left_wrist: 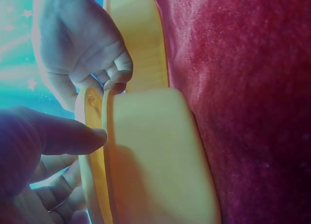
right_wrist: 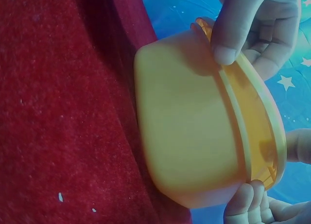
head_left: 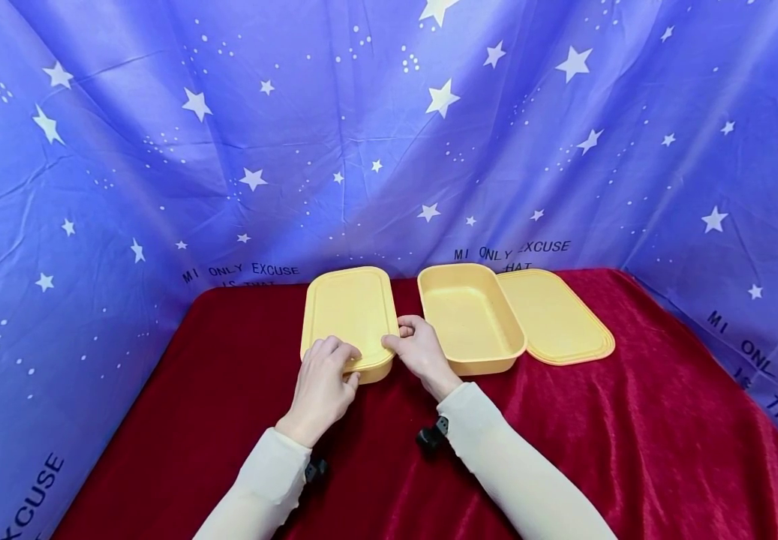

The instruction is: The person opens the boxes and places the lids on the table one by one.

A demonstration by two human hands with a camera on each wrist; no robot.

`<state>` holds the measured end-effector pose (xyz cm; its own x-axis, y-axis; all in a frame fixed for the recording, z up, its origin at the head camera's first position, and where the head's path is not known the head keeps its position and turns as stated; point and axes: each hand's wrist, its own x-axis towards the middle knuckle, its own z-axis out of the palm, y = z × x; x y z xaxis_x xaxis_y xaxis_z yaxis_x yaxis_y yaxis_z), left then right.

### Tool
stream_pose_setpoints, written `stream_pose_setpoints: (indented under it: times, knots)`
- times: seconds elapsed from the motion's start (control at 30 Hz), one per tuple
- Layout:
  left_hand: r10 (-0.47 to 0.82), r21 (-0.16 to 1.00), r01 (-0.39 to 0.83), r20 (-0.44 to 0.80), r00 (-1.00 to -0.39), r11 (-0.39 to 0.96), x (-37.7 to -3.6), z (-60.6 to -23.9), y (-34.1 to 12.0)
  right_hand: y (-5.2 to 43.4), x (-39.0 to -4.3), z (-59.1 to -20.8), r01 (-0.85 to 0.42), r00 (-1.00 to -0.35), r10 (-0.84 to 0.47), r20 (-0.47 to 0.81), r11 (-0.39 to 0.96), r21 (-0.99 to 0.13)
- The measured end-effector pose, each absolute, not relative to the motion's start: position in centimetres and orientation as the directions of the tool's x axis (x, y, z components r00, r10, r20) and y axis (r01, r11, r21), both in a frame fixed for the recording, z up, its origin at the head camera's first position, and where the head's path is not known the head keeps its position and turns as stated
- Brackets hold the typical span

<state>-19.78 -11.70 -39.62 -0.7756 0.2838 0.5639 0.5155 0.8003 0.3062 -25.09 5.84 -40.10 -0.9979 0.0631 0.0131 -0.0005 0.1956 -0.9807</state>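
Note:
A yellow lid (head_left: 348, 315) lies over a yellow rectangular box (head_left: 373, 373) on the left. In the right wrist view a gap shows between the lid (right_wrist: 278, 117) and the rim of the box (right_wrist: 189, 122) along the near end. My left hand (head_left: 323, 382) pinches the lid at its near edge, thumb at the gap and fingers over the top. With the thumb on top and curled fingers under the rim, my right hand (head_left: 422, 351) grips the lid's near right corner.
Right of the lidded box stands a second yellow box (head_left: 470, 319), uncovered. Another yellow lid (head_left: 564, 319) lies flat beside it, partly behind its side. Red velvet cloth (head_left: 226, 420) covers the table, and a blue star-print curtain (head_left: 334, 97) hangs around the back and sides.

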Motion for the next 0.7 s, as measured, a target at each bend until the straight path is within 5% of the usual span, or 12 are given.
stream_pose_setpoints:
  times: [0.7]
  knots:
    - [0.326,0.239,0.546,0.59,-0.739,0.803,-19.97,-40.12,-11.81,5.74,-24.87,-39.78,0.002,-0.998,0.06,0.01,0.198,-0.98]
